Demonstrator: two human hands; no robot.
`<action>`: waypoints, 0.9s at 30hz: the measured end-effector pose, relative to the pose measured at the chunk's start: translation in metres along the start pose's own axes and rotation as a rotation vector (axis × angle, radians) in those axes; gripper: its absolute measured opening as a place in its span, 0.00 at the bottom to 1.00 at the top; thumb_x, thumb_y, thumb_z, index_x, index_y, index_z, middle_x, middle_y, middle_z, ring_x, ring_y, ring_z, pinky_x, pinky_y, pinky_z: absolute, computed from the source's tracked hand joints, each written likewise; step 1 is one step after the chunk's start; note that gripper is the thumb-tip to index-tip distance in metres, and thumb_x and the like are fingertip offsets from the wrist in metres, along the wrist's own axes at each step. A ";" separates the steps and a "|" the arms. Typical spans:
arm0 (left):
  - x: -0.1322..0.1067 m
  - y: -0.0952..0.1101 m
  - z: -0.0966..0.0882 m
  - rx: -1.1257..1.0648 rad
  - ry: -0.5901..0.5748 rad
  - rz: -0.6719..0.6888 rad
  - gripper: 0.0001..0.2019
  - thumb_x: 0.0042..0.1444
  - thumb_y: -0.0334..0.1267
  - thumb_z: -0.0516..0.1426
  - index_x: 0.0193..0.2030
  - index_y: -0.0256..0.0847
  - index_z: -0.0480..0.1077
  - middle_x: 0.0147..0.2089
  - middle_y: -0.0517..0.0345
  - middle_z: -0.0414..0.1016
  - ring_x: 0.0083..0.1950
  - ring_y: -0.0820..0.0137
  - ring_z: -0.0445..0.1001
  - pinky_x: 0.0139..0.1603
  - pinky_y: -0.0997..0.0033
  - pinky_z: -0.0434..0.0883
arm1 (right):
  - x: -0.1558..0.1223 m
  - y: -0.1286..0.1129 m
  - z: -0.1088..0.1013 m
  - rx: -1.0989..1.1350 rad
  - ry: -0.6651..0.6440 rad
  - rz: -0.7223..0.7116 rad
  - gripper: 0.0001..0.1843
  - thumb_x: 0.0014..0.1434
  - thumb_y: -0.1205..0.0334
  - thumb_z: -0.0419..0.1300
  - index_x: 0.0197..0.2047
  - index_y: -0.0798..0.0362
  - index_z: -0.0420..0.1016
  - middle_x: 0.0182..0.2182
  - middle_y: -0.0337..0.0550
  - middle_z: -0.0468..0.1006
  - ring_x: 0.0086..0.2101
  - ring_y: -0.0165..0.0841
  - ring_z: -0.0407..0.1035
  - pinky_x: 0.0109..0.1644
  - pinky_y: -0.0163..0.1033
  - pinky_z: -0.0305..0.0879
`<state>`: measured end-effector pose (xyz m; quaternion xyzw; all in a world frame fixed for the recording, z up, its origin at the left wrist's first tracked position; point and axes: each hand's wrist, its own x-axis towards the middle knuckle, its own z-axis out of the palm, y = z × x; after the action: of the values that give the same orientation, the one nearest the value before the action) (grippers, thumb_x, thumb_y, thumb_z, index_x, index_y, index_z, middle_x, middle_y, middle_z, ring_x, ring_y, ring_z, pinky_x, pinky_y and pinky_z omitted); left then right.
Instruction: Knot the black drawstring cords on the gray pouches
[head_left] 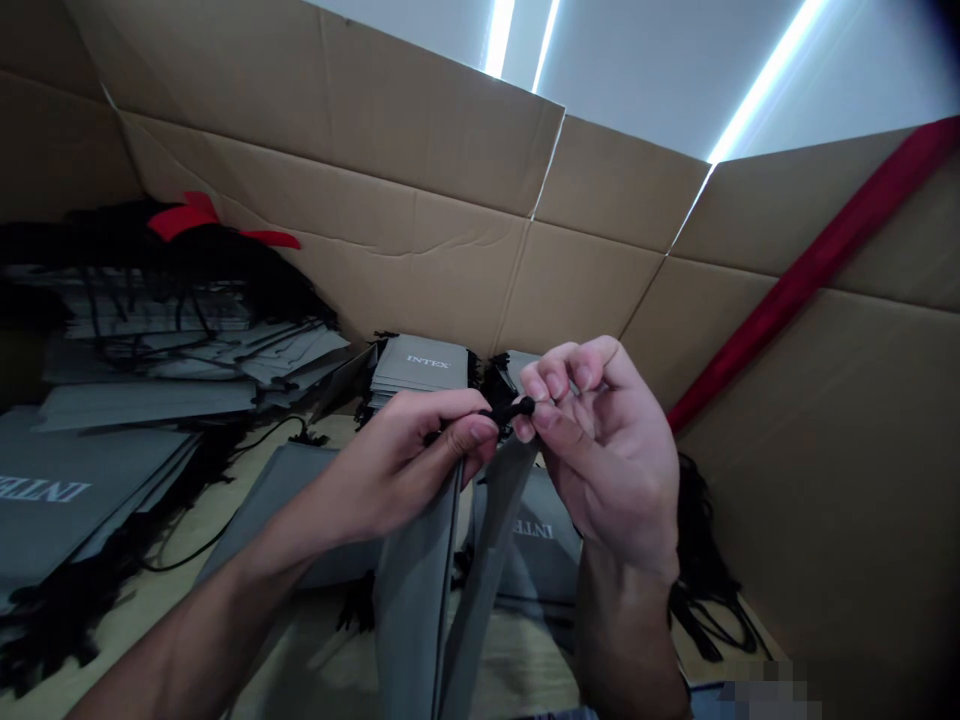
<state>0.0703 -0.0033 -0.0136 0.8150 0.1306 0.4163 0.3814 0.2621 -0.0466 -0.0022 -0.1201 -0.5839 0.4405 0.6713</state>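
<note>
My left hand (401,465) and my right hand (600,450) meet in the middle of the view, with their fingertips close together. Between them, both pinch a short black cord (511,410) with a thick, rounded end. The cord appears to rise from the top of a grey paper bag (414,610), which hangs open below my hands. Where the cord joins the bag is hidden behind my fingers.
Several stacks of grey bags printed INTEX (418,364) with black cords lie on a pale wooden surface (165,590). Tall cardboard sheets (390,270) stand behind and to the right, with a red strap (825,260) on the right sheet. Red ribbon (184,217) lies on the left stack.
</note>
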 end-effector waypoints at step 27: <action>-0.005 0.015 -0.026 -0.281 0.686 0.183 0.37 0.84 0.52 0.39 0.19 0.40 0.51 0.20 0.61 0.46 0.25 0.74 0.52 0.36 0.58 0.65 | 0.003 -0.010 -0.017 -1.143 -0.193 0.293 0.37 0.61 0.48 0.81 0.70 0.44 0.77 0.61 0.47 0.80 0.51 0.44 0.73 0.56 0.50 0.72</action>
<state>0.0455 -0.0027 0.0045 0.5763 0.1190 0.7111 0.3848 0.2820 -0.0441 0.0021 -0.5009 -0.7640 0.1536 0.3764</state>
